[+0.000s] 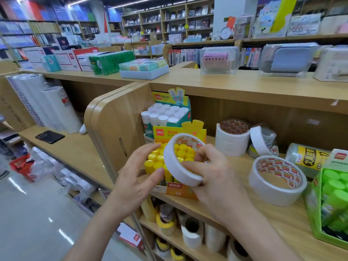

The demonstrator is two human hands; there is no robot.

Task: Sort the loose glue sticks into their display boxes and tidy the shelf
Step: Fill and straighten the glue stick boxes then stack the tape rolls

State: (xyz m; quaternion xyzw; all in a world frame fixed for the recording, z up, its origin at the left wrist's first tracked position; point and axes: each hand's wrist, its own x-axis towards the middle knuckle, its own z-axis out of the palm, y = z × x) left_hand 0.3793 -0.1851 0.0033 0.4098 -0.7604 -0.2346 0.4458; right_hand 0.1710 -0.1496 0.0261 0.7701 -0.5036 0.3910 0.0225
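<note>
My right hand (212,178) grips a white tape roll (178,166), fingers curled through its core, holding it tilted above the yellow display box (178,131) of yellow-capped glue sticks (156,159). My left hand (135,178) hovers just left of the roll with fingers spread, fingertips close to its rim; whether they touch it is unclear. Behind stands a green-and-white display box (180,102) packed with white-capped glue sticks (165,113). At the far right a green display box (318,210) holds green-capped sticks (337,193).
On the wooden shelf (235,202) lie a wide white tape roll (276,183), a stack of rolls (232,138), a leaning roll (260,143) and a wrapped tape pack (308,157). More tape rolls fill the shelf below (190,234). A black phone (49,136) lies on the left shelf.
</note>
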